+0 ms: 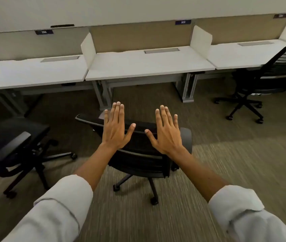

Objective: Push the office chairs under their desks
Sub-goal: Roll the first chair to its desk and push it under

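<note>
Because pushing needs flat palms, the left hand and right hand hover spread, gripping nothing, over the middle chair, which stands short of the middle table, not yet tucked under.

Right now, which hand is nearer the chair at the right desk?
Right. The right hand is held open over the middle chair, on the side toward the right chair; the left hand is farther left.
</note>
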